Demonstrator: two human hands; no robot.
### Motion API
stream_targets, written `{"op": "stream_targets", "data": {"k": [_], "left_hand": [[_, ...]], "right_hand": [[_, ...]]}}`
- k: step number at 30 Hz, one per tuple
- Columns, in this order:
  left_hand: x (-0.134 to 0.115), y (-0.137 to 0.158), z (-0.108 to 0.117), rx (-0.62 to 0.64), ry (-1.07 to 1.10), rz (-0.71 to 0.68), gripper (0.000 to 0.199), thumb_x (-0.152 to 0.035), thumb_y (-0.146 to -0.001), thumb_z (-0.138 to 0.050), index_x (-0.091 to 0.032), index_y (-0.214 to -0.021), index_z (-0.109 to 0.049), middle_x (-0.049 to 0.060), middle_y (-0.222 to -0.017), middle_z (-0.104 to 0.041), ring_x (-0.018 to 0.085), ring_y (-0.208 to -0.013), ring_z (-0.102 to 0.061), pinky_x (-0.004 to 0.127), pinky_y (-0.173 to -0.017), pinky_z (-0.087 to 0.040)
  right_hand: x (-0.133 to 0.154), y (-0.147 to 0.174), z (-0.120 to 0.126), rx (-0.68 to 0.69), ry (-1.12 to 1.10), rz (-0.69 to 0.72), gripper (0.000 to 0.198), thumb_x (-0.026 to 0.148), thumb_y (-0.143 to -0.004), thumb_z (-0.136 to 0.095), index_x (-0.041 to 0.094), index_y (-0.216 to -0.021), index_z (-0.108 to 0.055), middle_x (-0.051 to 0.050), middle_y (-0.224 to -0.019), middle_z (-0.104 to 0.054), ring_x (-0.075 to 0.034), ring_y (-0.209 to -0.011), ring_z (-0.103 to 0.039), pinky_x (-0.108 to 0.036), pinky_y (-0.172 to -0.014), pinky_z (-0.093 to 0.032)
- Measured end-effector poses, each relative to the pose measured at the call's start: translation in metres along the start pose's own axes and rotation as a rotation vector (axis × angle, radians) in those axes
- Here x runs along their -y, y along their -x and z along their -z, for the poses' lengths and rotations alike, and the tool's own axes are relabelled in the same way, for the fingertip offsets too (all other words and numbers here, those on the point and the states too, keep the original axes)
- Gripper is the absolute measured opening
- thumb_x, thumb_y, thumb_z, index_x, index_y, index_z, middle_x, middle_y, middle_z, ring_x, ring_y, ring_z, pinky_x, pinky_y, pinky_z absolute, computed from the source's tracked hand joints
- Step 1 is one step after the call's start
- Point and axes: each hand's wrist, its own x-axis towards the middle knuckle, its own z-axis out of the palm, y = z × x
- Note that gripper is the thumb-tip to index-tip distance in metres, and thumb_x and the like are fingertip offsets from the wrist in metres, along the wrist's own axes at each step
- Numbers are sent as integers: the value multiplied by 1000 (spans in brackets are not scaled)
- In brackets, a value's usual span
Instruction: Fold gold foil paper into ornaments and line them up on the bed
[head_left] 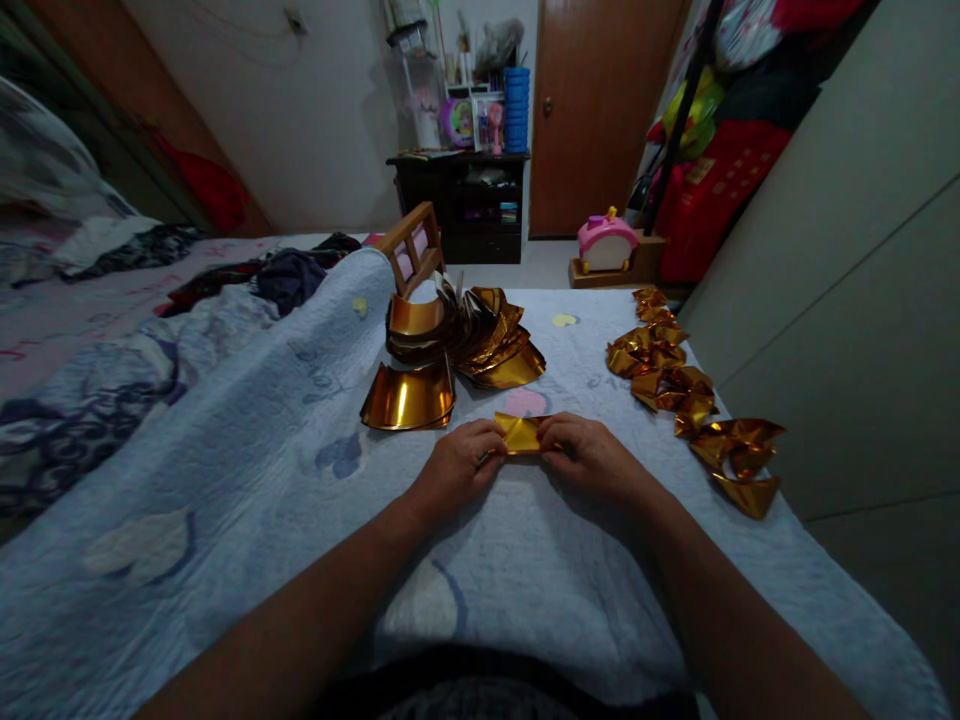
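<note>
Dark clothing [510, 695] sits nearest the camera at the bottom edge, your bare forearms reaching forward from either side of it. At far left, rumpled clothes [289, 280] and bedding crowd against the pale blue quilt [540, 560], which climbs into a raised ridge on that side and limits sideways room. Moving right, a small wooden frame [416, 245] stands at the quilt's far edge, and just in front of it curved gold foil sheets [409, 397] lie fanned in overlapping stacks, close beyond your left hand [471, 455]. Ahead of your right hand [583, 452], flat quilt stretches to the far edge; more of it spreads rightward to a row of folded gold foil pieces [671, 385]. That row follows the right edge (its nearest pieces lie close to the drop), with a pale panel [862, 330] rising beyond.

Your forearms angle inward, and your hands meet the work low over the quilt, backs up and fingers curled. Your left thumb and fingers pinch one end of a small gold foil strip [519, 434]; your right fingers grip the other. It spans the gap between your hands, just short of the quilt's pink printed patch [526, 402].
</note>
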Motion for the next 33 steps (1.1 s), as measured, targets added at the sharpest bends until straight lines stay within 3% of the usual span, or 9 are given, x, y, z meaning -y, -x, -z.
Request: {"op": "stream_targets", "data": {"k": [5,9,13,18,26,33], "left_hand": [[1,0,-1,6,-36,-2,9,-12,-89,-65,-19,-90,-71,7,-107,-72,22,-103,-66,40,-93,-54],[1,0,-1,4,-71,-17,9,-11,-88,-67,-19,-87,-71,7,-108,-70,23,-106,-63,42,-94,-52],[0,0,0,-25,-141,-44,8,-12,-86,-69,-20,-85,-72,7,-110,-67,24,-107,-59,43,-93,-50],[-3,-1,0,6,-213,6,6,-14,-86,-69,-19,-85,-73,7,-96,-65,23,-92,-57,37,-82,-48],[-8,-1,4,115,-24,115,10,-12,-91,-63,-17,-85,-70,3,-85,-61,16,-79,-59,26,-70,-45],[-8,-2,5,125,-36,127,13,-18,-95,-58,-17,-89,-70,4,-86,-62,17,-82,-61,27,-74,-47]], "right_hand": [[-1,1,3,23,190,-25,11,17,-86,-67,22,-86,-76,-7,-107,-73,-24,-100,-59,-39,-91,-41],[1,1,4,35,292,-78,10,22,-88,-69,24,-86,-79,-7,-104,-71,-25,-101,-53,-39,-87,-36],[7,-1,7,101,251,-107,13,18,-89,-67,22,-86,-78,-7,-92,-70,-22,-91,-55,-34,-82,-39],[10,-3,7,125,192,-105,19,13,-88,-61,20,-86,-78,-7,-86,-71,-20,-85,-59,-31,-79,-41],[12,-3,7,156,116,-147,20,8,-85,-56,16,-78,-73,-7,-82,-69,-17,-75,-59,-27,-71,-42],[9,-1,5,149,133,-176,20,11,-86,-54,16,-79,-72,-9,-86,-70,-18,-76,-60,-28,-72,-42]]}}
